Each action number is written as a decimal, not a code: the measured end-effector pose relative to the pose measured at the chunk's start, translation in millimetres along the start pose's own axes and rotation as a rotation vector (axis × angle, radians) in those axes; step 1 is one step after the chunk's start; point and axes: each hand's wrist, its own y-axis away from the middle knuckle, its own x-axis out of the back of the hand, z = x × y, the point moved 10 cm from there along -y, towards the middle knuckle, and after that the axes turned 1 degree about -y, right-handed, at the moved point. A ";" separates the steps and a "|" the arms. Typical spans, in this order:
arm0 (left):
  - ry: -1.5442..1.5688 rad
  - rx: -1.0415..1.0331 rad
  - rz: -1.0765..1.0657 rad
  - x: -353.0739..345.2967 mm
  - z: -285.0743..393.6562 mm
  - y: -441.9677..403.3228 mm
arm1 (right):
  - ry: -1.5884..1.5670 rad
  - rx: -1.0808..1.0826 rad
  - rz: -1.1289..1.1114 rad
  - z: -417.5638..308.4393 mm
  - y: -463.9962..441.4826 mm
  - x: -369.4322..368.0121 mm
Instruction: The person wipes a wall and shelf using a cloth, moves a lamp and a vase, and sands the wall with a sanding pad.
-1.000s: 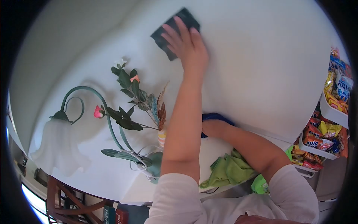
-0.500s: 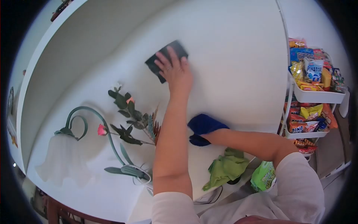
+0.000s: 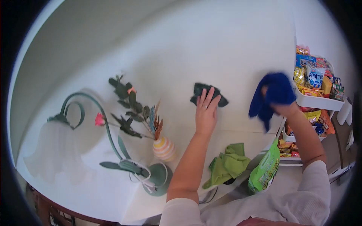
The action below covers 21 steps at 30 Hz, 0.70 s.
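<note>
My left hand [image 3: 206,113] presses a dark green cloth [image 3: 222,101] against the white surface, its fingers laid over the crumpled fabric. At the right, my right hand [image 3: 283,108] grips a bunched blue cloth [image 3: 277,84] by the edge of that surface. The blue fabric hides most of the fingers, and one corner hangs down, blurred. A crumpled light green cloth [image 3: 230,164] lies below, between my forearms. Left of my left forearm stands a striped vase [image 3: 164,148] with leafy stems and dried flowers.
A green lamp [image 3: 158,179] with a curved stem and white flower-shaped shade [image 3: 56,150] stands at left. A bright green packet [image 3: 266,167] is near my body. Packed snacks fill a tiered white cart [image 3: 320,101] at right. A cable [image 3: 211,196] lies below the light green cloth.
My left hand has moved down and right with the dark green cloth. My right hand has gone up and right with the blue cloth. The view has shifted slightly; the striped vase is now uncovered.
</note>
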 end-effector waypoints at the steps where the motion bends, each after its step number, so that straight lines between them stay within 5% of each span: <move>1: 0.108 0.065 0.054 5.4 -1.5 3.3 | 0.300 0.035 0.059 -9.6 -22.6 19.1; 4: 0.321 0.276 0.194 22.2 4.6 26.8 | 0.800 0.193 0.220 -24.5 -67.9 54.7; 7: 0.417 0.404 0.157 26.9 -5.5 62.2 | 0.820 0.004 0.158 -17.6 -108.6 62.4; 10: 0.518 0.524 0.229 36.5 -34.1 86.2 | 0.702 0.053 0.244 -7.2 -114.8 49.6; 11: 0.573 0.566 0.277 39.0 -43.4 90.7 | 0.848 -0.078 0.099 8.3 -116.9 33.0; 14: 0.624 0.632 0.435 35.6 -70.9 108.4 | 0.870 0.254 0.243 -74.6 -129.8 1.2; 17: 0.633 0.728 0.577 31.8 -95.0 127.9 | 0.801 0.368 0.256 -88.2 -170.2 -41.6; 18: 0.637 0.766 0.619 33.0 -100.8 133.3 | 0.991 0.289 0.204 -78.2 -190.2 -64.9; 20: 0.513 0.720 0.605 46.9 -98.1 130.8 | 0.805 0.239 0.112 -97.3 -208.6 -108.6; 21: 0.452 0.695 0.598 52.3 -96.7 129.1 | 0.586 -0.366 -0.567 -82.1 -203.1 -141.9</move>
